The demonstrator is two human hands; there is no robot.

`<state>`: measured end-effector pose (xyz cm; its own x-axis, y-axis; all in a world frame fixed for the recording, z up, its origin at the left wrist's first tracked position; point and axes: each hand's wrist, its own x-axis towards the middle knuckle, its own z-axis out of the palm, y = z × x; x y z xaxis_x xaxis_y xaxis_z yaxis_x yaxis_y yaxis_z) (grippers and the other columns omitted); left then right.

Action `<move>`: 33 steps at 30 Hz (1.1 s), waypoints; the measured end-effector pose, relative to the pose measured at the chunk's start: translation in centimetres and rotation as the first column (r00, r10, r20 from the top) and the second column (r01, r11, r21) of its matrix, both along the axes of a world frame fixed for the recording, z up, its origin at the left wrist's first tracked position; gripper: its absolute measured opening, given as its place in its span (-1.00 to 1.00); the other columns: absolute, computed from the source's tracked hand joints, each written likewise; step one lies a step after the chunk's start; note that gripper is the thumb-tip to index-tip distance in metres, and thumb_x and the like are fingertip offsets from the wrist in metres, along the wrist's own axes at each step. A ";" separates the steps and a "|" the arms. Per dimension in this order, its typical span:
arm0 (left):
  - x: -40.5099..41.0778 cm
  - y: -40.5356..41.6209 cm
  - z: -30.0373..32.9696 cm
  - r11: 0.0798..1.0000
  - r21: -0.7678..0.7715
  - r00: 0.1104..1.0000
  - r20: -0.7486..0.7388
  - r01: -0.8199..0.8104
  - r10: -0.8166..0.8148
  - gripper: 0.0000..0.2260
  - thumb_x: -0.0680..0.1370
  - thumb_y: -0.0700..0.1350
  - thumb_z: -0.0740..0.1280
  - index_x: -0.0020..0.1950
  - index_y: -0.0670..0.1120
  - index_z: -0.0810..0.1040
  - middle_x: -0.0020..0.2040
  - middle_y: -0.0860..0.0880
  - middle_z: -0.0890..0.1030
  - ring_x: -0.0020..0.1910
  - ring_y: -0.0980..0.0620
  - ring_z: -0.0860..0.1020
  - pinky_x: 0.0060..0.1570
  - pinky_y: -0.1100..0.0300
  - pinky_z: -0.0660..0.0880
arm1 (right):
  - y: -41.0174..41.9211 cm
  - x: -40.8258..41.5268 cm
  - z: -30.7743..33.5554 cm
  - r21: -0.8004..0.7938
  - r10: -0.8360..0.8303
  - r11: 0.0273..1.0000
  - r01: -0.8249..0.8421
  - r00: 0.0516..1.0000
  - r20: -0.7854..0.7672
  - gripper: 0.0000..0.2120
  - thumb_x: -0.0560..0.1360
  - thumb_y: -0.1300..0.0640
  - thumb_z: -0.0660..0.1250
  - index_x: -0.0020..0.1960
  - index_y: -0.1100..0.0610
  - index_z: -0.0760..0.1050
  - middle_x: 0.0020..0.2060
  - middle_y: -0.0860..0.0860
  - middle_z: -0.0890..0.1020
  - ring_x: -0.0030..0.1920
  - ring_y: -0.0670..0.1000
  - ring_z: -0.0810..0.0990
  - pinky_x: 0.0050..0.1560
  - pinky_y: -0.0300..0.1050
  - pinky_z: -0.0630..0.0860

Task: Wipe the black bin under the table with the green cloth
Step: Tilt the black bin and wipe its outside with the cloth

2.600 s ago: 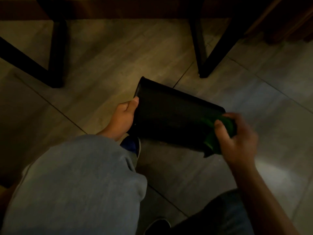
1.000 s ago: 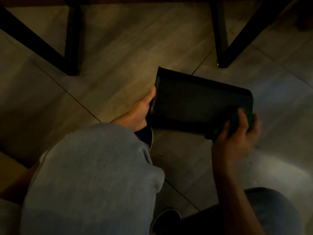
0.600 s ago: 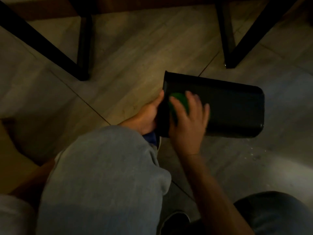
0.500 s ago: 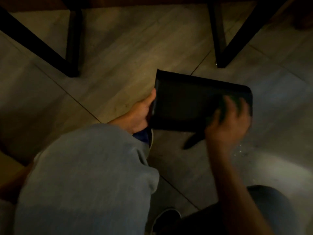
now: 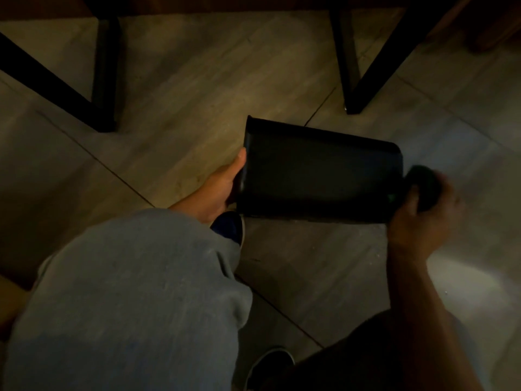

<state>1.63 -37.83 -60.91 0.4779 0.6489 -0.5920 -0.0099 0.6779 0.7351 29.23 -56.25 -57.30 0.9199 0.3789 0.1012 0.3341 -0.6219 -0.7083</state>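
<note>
the bin (image 5: 318, 173) lies on its side on the floor (image 5: 174, 80), its open rim toward the left and its closed base toward the right, in front of the dark table legs (image 5: 352, 60). the left hand (image 5: 217, 190) grips the rim, thumb along the outer edge and the other fingers hidden behind or inside the opening. the right hand (image 5: 423, 218) is at the base end, blurred, its fingers curled round a bunched cloth (image 5: 421, 182) that sits just beside the bin's right edge; whether the cloth touches the bin there cannot be told in the dim light. a small green glint shows on the bin's wall near that end. a grey trouser knee (image 5: 132, 292) fills the lower left, with a blue shoe (image 5: 228, 227) just under the bin's left corner, and a dark shoe (image 5: 267, 365) near the bottom edge.
</note>
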 end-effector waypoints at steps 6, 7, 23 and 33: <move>-0.2 0.0 -0.3 1.000 -0.009 1.000 -0.014 0.007 -0.007 -0.12 0.38 0.47 0.44 0.59 0.09 0.37 0.54 0.03 0.48 0.49 0.00 0.48 0.55 -0.07 0.35 | 5.4 -10.8 1.9 -0.089 0.527 0.850 -0.519 0.843 0.109 -0.58 0.59 0.08 0.31 0.45 -0.03 0.50 0.51 0.10 0.42 0.47 0.18 0.41 0.42 -0.11 0.34; -0.2 -0.1 -0.5 1.000 0.001 0.999 -0.040 -0.003 0.003 -0.16 0.40 0.46 0.44 0.57 0.08 0.40 0.52 0.02 0.50 0.47 0.00 0.50 0.54 -0.07 0.36 | 6.0 -12.6 1.6 -0.121 0.577 0.817 -0.564 0.804 0.142 -0.59 0.59 0.07 0.30 0.43 -0.02 0.52 0.50 0.12 0.44 0.43 0.22 0.44 0.36 0.01 0.41; -1.8 -0.2 2.1 0.916 0.257 0.909 -0.364 0.308 -0.204 -0.22 0.39 0.50 0.30 0.24 -0.14 0.66 0.22 -0.08 0.70 0.25 -0.02 0.64 0.40 -0.02 0.48 | 3.6 1.4 1.3 -0.168 0.242 0.957 -0.237 0.970 0.012 -0.59 0.64 0.14 0.25 0.48 0.02 0.47 0.44 0.17 0.45 0.37 0.25 0.50 0.31 0.05 0.46; -3.3 -3.3 1.6 0.725 0.372 0.731 -0.631 0.580 -0.261 -0.41 0.56 0.24 0.37 0.50 -0.02 0.43 0.40 -0.06 0.59 0.38 -0.07 0.55 0.42 -0.06 0.47 | 2.0 1.4 0.3 -0.067 0.132 0.988 -0.137 0.988 -0.076 -0.60 0.67 0.09 0.26 0.50 0.02 0.43 0.39 0.15 0.54 0.36 0.18 0.54 0.36 -0.01 0.44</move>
